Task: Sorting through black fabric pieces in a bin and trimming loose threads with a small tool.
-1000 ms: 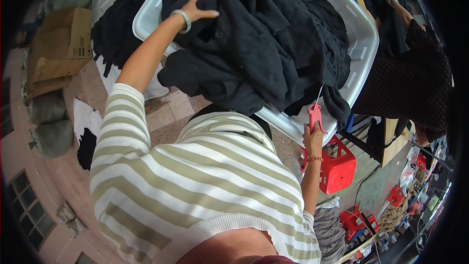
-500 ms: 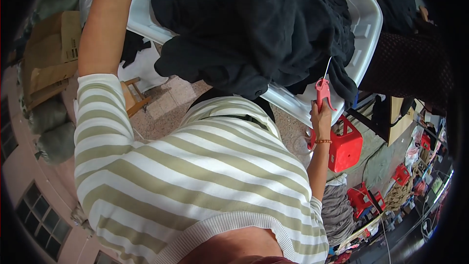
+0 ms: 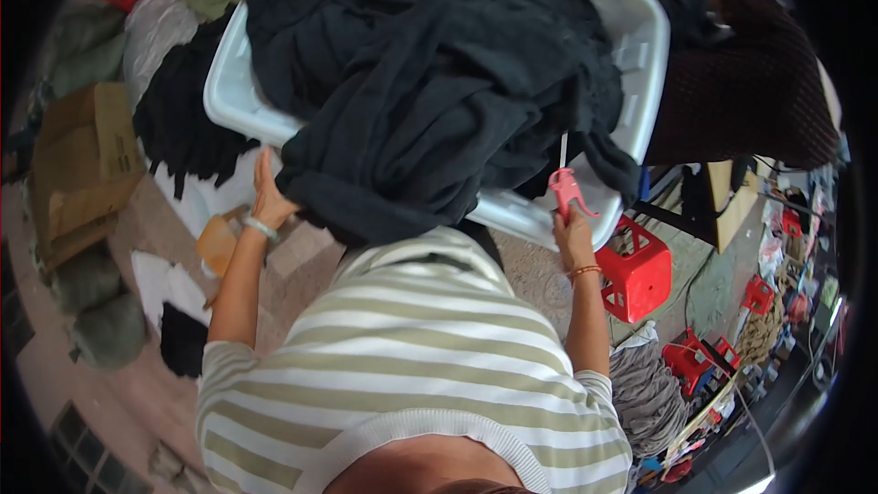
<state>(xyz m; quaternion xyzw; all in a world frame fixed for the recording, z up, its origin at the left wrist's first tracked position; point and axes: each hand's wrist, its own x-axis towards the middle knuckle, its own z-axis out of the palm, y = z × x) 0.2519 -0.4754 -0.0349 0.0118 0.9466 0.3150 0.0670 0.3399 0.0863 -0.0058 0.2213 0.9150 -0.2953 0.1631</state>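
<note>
A heap of black garments (image 3: 439, 64) fills a pale grey-white plastic tub (image 3: 643, 82) in front of me, and a fold of it hangs over the near rim. At the left side of that fold is my left hand (image 3: 268, 201), open with its fingers stretched out, beside the dark cloth; whether it touches is hard to tell. My right hand (image 3: 574, 240) is closed round the handle of a red-pink air blow gun (image 3: 567, 190) at the tub's near right corner. The gun's thin metal nozzle points away from me toward the black cloth.
A red plastic stool (image 3: 645, 279) stands right of my right forearm. A person's dark knitted sleeve (image 3: 750, 91) is beyond the tub's right side. On the left are black cloth (image 3: 183, 96) on the floor, an open cardboard box (image 3: 87, 155) and stuffed sacks (image 3: 105, 329).
My left arm has drawn back from far over the tub to beside the overhanging cloth. The near fold now hangs further toward me. My right hand still holds the blow gun.
</note>
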